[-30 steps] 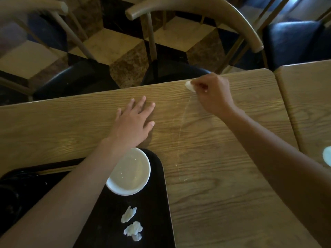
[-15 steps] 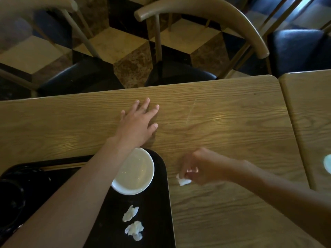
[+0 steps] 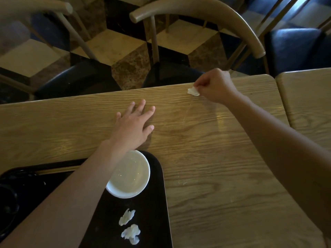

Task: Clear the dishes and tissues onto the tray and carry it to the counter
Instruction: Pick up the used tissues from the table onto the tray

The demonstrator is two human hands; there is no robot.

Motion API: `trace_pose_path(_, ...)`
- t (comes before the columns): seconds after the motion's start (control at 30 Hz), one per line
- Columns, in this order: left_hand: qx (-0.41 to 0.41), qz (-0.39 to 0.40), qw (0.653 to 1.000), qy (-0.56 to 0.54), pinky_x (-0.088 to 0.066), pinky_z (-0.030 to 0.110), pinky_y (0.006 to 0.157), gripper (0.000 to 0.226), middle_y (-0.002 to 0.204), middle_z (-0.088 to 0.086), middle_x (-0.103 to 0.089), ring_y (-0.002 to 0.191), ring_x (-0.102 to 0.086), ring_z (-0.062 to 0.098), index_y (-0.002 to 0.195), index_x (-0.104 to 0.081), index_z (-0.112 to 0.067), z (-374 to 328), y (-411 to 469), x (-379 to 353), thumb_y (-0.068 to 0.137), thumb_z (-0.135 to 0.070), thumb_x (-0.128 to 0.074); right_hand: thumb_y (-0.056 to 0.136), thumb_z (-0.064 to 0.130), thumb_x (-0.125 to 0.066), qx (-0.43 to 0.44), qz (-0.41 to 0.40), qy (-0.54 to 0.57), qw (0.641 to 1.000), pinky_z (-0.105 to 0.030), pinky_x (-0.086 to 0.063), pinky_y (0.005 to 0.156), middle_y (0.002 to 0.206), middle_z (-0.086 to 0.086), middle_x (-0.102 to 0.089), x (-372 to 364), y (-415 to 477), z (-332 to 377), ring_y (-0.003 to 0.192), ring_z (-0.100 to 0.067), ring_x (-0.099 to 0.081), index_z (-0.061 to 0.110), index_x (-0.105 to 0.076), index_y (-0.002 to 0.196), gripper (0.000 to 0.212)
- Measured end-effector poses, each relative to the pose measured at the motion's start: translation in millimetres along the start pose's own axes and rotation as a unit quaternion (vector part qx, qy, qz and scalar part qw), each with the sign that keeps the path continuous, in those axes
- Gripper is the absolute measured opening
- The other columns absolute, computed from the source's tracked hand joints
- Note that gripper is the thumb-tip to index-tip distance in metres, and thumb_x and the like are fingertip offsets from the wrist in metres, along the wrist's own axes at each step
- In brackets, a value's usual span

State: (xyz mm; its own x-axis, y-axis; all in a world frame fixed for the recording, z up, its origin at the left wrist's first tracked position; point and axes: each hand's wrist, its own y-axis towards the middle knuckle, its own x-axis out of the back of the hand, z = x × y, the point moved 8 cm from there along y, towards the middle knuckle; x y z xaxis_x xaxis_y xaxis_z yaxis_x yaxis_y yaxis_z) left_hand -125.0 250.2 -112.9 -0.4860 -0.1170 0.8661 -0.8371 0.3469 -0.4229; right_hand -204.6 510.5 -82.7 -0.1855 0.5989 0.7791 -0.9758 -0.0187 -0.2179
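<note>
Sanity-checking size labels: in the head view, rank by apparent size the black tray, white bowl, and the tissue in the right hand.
1. black tray, though partly cropped and covered by the left arm
2. white bowl
3. tissue pinched in the right hand; it lies farther from the camera, so may read small

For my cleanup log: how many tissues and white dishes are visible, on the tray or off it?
Tissues on the tray: 2
Tissues in the right hand: 1
White dishes on tray: 1
Total: 4
</note>
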Motion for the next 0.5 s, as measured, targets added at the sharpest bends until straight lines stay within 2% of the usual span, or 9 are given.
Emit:
trace_pose_path(0.1,0.0,-0.001,1.0,-0.002,-0.012,0.064,0.119,0.063,0.169,-0.002,-0.005,0.155,0.0,0.028,0.157,-0.019,-0.038,-0.6,-0.4,0.4,0.1,-0.044,-0.046,0.093,0.009,-0.069,0.126,-0.012,-0.047,0.991,-0.033,-0.057,0.092,0.101,-0.004,-0.077,-10.1,-24.9,20.2,0.095,-0.015,-0.071,0.01,-0.08,0.1,0.013)
trace_pose_path(0.17,0.002,0.006,1.0,-0.003,-0.012,0.063,0.119,0.063,0.169,-0.002,-0.005,0.155,-0.001,0.028,0.157,-0.019,-0.038,-1.2,-1.0,1.1,0.101,-0.044,-0.046,0.09,0.008,-0.072,0.192,-0.017,-0.061,0.979,-0.034,-0.059,0.086,0.094,-0.004,-0.078,-21.6,-48.2,30.2,0.089,-0.016,-0.072,0.01,-0.082,0.093,0.011)
trace_pose_path(0.23,0.012,0.02,1.0,-0.014,-0.012,0.062,0.12,0.061,0.169,-0.003,-0.005,0.155,-0.001,0.027,0.157,-0.02,-0.037,-0.9,0.1,3.0,0.102,-0.042,-0.044,0.089,0.007,-0.073,0.235,0.002,-0.058,0.97,-0.03,-0.059,0.078,0.089,-0.004,-0.078,-39.3,-74.3,35.6,0.082,-0.014,-0.072,0.01,-0.082,0.088,0.01)
trace_pose_path(0.37,0.041,-0.008,0.993,-0.109,-0.02,0.058,0.121,0.054,0.167,-0.001,-0.02,0.153,-0.017,0.025,0.156,-0.03,-0.031,-6.0,-14.4,22.5,0.104,-0.038,-0.043,0.089,-0.001,-0.069,0.247,0.064,-0.026,0.967,-0.033,-0.06,0.065,0.085,-0.006,-0.074,-80.6,-144.9,40.6,0.072,-0.014,-0.07,0.008,-0.08,0.082,0.016)
trace_pose_path(0.5,0.042,-0.079,0.983,-0.161,-0.022,0.051,0.122,0.052,0.164,0.002,-0.029,0.152,-0.021,0.024,0.155,-0.033,-0.025,-6.6,-53.8,44.8,0.104,-0.037,-0.042,0.09,-0.003,-0.067,0.243,0.13,-0.005,0.961,-0.022,-0.061,0.071,0.099,-0.006,-0.073,-111.6,-216.5,46.8,0.082,-0.011,-0.071,0.008,-0.079,0.096,0.017)
